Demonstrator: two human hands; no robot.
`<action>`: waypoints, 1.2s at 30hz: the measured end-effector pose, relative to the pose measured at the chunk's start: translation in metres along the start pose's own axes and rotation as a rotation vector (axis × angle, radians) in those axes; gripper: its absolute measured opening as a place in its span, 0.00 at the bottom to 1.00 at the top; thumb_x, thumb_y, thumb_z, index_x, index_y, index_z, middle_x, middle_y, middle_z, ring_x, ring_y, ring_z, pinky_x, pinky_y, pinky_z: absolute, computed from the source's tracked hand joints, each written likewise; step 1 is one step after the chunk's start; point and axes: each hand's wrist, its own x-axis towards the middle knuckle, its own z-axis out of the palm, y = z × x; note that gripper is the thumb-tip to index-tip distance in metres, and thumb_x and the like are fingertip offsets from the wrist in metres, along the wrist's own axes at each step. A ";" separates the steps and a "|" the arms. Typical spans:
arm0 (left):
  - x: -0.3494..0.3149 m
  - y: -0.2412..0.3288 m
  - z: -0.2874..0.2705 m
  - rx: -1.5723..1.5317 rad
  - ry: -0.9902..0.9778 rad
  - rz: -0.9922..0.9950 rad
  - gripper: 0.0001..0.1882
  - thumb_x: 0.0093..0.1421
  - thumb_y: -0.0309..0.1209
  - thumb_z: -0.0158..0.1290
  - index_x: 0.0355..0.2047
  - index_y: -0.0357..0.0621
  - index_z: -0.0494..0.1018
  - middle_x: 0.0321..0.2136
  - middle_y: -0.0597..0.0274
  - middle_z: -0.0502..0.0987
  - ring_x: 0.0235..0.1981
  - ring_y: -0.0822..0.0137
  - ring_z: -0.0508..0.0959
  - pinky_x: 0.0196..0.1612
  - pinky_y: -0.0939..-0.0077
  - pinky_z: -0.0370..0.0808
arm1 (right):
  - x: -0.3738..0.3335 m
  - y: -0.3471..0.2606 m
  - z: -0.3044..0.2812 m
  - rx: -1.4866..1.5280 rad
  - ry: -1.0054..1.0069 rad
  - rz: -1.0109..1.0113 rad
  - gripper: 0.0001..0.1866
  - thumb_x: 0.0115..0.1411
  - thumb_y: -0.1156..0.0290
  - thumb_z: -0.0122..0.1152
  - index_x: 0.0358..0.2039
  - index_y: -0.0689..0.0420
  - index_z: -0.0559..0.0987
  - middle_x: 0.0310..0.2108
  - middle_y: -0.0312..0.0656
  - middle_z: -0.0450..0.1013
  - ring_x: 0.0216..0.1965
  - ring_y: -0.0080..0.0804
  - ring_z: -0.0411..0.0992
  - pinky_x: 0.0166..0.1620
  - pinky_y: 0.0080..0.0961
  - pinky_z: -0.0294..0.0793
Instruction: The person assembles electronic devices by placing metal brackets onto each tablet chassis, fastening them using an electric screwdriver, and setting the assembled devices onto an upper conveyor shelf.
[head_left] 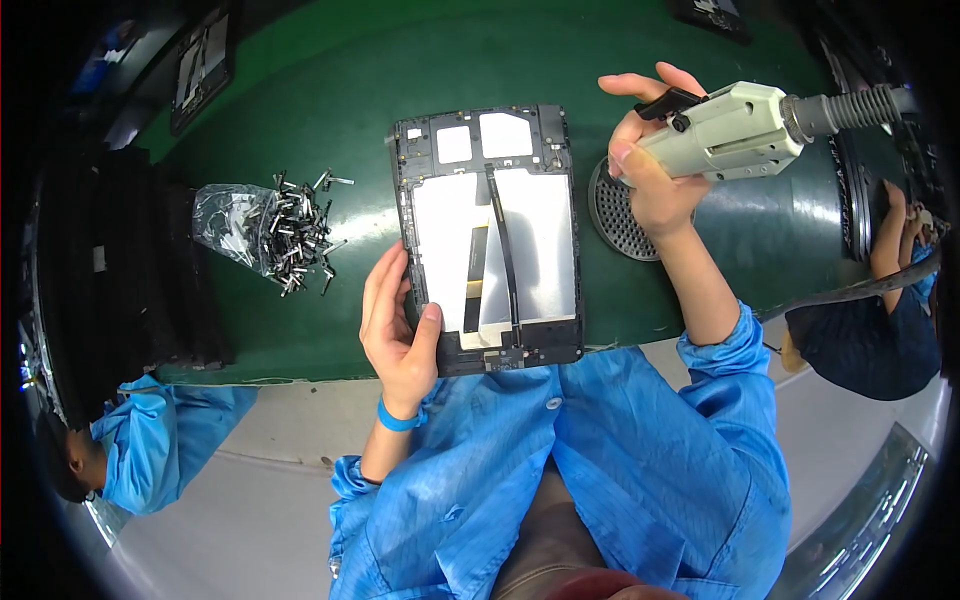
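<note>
My left hand grips the lower left edge of an opened tablet, thumb on top and fingers along its side. The tablet has a black frame, silver-white inner plates and a dark ribbon cable running down its middle. In my right hand is a pale green-grey electric screwdriver with a black lever. The thumb and lower fingers wrap its front end while two fingers stretch out beyond the lever. The screwdriver's tip is hidden by the hand. Beneath that hand lies a round perforated metal plate, partly covered.
Left of the tablet, small black-and-silver parts spill from a clear plastic bag on the green tabletop. Black stacked material stands at the far left. A ribbed hose or cable trails from the screwdriver. Other people sit at both sides.
</note>
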 end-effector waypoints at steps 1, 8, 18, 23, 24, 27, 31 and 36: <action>0.000 0.000 0.000 0.001 0.000 0.002 0.26 0.51 0.17 0.50 0.53 0.28 0.64 0.55 0.46 0.63 0.56 0.59 0.65 0.55 0.73 0.62 | 0.001 -0.001 0.000 0.004 0.001 -0.020 0.31 0.45 0.86 0.52 0.53 0.69 0.59 0.38 0.61 0.71 0.25 0.22 0.71 0.20 0.13 0.68; 0.001 0.000 -0.002 -0.007 0.005 0.005 0.26 0.52 0.18 0.50 0.53 0.28 0.63 0.55 0.46 0.63 0.56 0.59 0.65 0.54 0.73 0.63 | 0.006 -0.012 -0.001 0.013 0.048 -0.046 0.33 0.44 0.86 0.53 0.54 0.68 0.58 0.39 0.62 0.71 0.16 0.17 0.65 0.19 0.13 0.68; 0.000 0.001 -0.001 0.010 0.007 0.002 0.26 0.51 0.17 0.50 0.53 0.29 0.64 0.55 0.46 0.63 0.56 0.59 0.65 0.54 0.73 0.63 | 0.002 -0.006 -0.001 0.017 0.051 -0.006 0.29 0.45 0.86 0.53 0.51 0.68 0.60 0.34 0.54 0.71 0.18 0.17 0.65 0.20 0.13 0.68; 0.000 0.000 0.000 0.014 0.012 0.002 0.26 0.50 0.17 0.50 0.52 0.29 0.65 0.55 0.46 0.63 0.55 0.59 0.65 0.54 0.73 0.63 | 0.001 -0.003 -0.002 0.033 0.027 -0.019 0.29 0.45 0.86 0.53 0.51 0.68 0.60 0.34 0.53 0.71 0.18 0.17 0.65 0.20 0.13 0.67; 0.000 0.000 0.000 0.018 0.015 0.003 0.26 0.50 0.17 0.50 0.52 0.29 0.65 0.55 0.46 0.64 0.55 0.59 0.65 0.54 0.73 0.63 | 0.001 -0.003 -0.002 0.043 0.016 -0.019 0.29 0.45 0.87 0.53 0.51 0.68 0.60 0.34 0.53 0.71 0.17 0.17 0.65 0.20 0.13 0.67; 0.000 0.000 0.000 0.005 0.016 -0.004 0.26 0.50 0.17 0.50 0.52 0.28 0.65 0.55 0.46 0.63 0.55 0.59 0.65 0.54 0.73 0.63 | 0.001 0.001 -0.002 0.045 0.012 -0.029 0.29 0.45 0.87 0.52 0.51 0.69 0.60 0.35 0.53 0.71 0.17 0.16 0.64 0.21 0.12 0.67; 0.000 -0.002 0.000 0.001 0.015 0.003 0.26 0.50 0.17 0.50 0.52 0.28 0.65 0.55 0.45 0.63 0.55 0.59 0.65 0.54 0.73 0.62 | 0.000 0.003 -0.002 0.050 0.009 -0.031 0.29 0.46 0.87 0.52 0.52 0.69 0.60 0.35 0.53 0.71 0.18 0.16 0.64 0.21 0.12 0.66; 0.001 -0.001 0.000 0.000 0.012 0.002 0.26 0.51 0.17 0.50 0.53 0.28 0.64 0.55 0.45 0.63 0.55 0.58 0.65 0.55 0.72 0.62 | 0.000 0.003 -0.002 0.046 0.004 -0.020 0.29 0.47 0.87 0.52 0.51 0.69 0.60 0.35 0.53 0.71 0.19 0.15 0.64 0.22 0.12 0.66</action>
